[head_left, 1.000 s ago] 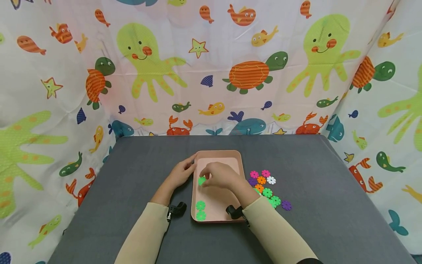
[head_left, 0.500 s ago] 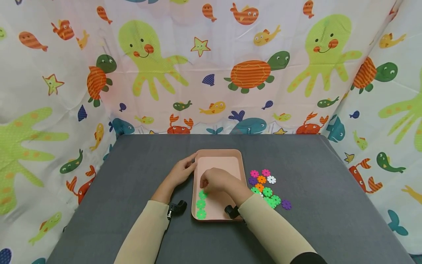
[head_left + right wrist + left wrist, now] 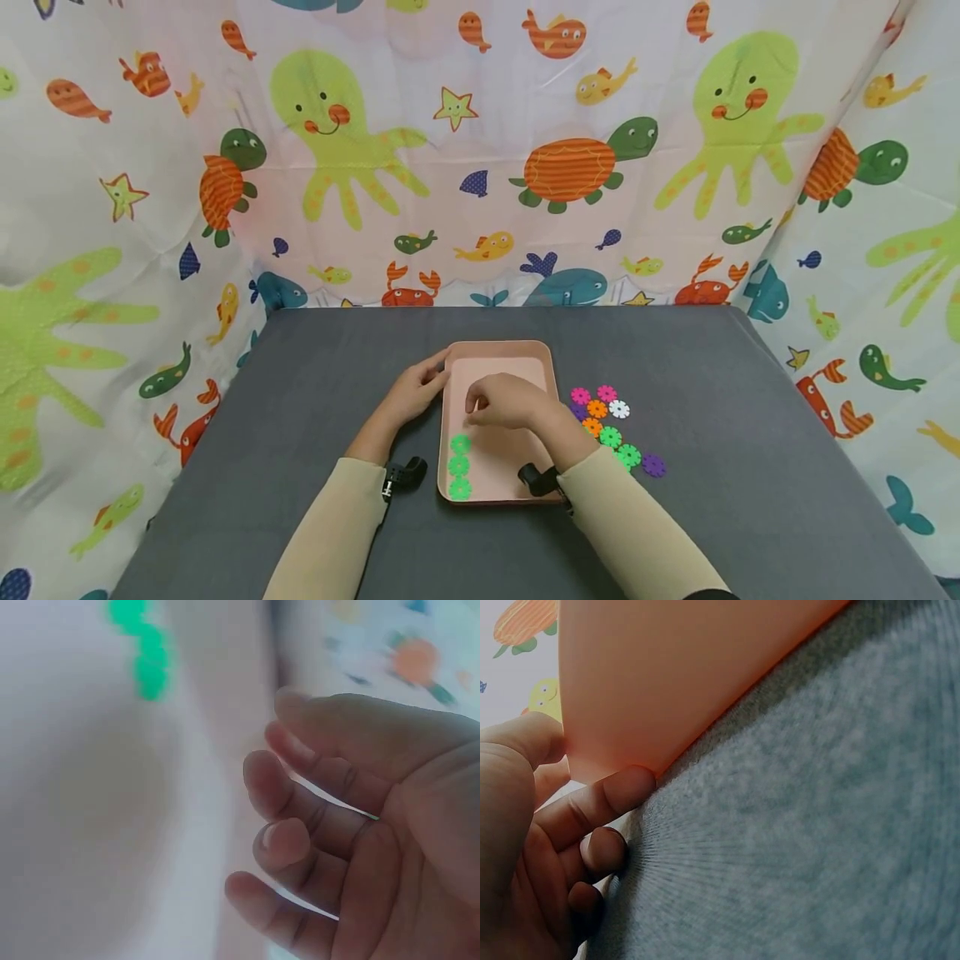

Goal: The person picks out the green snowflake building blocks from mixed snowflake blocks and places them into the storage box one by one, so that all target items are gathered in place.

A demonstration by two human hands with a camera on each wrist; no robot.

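Observation:
A shallow pink tray (image 3: 501, 367) lies on the table. My left hand (image 3: 412, 393) holds its left side near the far corner; in the left wrist view the thumb (image 3: 526, 739) is at the rim and the index finger (image 3: 604, 802) lies against the outer wall. Three green flower-shaped discs form a column along the tray's left side: a top one (image 3: 460, 444), a middle one (image 3: 459, 466) and a bottom one (image 3: 460, 489). Over the tray, just beyond the column, hovers my right hand (image 3: 513, 404). Its fingers are loosely bent with nothing between them in the right wrist view.
Right of the tray lies a loose group of flower discs: pink (image 3: 580, 396), orange (image 3: 597, 408), white (image 3: 618, 408), green (image 3: 611, 436) and purple (image 3: 654, 465). My right forearm partly covers this group. A patterned curtain (image 3: 480, 167) hangs behind the grey table (image 3: 330, 358).
My right hand has brought a green disc down to the far end of the column, let it go, and drawn back up and right. The left hand has stayed at the tray's edge.

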